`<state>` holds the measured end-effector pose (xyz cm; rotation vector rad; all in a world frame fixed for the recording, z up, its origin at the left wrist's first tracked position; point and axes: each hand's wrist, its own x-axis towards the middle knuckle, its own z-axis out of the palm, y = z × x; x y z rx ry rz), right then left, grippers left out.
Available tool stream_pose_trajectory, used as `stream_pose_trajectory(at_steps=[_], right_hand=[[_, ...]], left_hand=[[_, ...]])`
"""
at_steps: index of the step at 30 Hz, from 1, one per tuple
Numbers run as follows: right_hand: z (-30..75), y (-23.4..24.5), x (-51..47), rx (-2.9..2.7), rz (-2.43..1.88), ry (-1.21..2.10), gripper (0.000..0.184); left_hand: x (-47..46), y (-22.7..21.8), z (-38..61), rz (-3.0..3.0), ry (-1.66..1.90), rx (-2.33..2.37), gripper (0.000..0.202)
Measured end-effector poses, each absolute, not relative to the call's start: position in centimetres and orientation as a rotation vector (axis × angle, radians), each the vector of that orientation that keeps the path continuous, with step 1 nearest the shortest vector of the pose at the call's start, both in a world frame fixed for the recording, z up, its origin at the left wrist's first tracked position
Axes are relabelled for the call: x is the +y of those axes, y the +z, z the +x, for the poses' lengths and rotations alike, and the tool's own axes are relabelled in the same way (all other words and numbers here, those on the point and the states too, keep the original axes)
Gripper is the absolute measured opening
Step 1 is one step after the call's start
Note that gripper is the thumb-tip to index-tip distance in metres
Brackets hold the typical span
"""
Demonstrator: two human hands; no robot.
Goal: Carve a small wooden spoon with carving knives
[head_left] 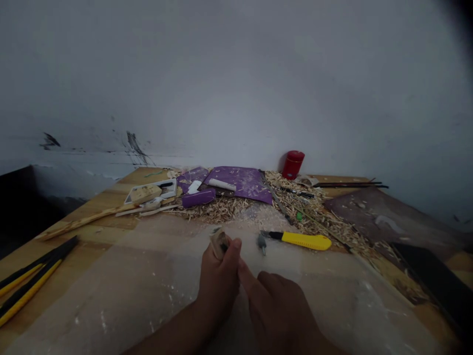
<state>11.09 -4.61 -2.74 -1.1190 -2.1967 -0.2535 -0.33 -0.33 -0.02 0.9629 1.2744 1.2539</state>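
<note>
In the head view, the left hand (pixel 218 281) pinches a small wooden piece (pixel 219 244) between thumb and fingers above the table (pixel 92 209), and the right hand (pixel 277 310) sits just beside it, fingers loosely curled around nothing visible. Beyond a yellow utility knife (pixel 301 240), a white tray (pixel 170 184) holds a wood block (pixel 145 194), and a lidded red canister (pixel 293 164) stands closed, its contents hidden.
</note>
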Motion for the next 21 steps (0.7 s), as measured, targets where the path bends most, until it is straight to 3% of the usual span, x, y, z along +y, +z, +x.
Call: stream_pose_trajectory(at_steps=[8,14,21], right_hand=[[10.8,-2.9,-3.9,-2.181,-1.147,-0.262,0.037],[11.6,-1.6,-4.2,-2.212,-1.176,-0.124,0.042],[12.4,-0.9,-4.8,-2.35,-1.226,-0.191,0.05]], left_hand=[[-0.5,-1.0,-0.1,0.871,1.213,1.188,0.04],[0.3,-1.1,-0.6,0.926,1.249,1.139,0.035],[0.4,-0.6,-1.3,1.074,1.333,1.221,0.028]])
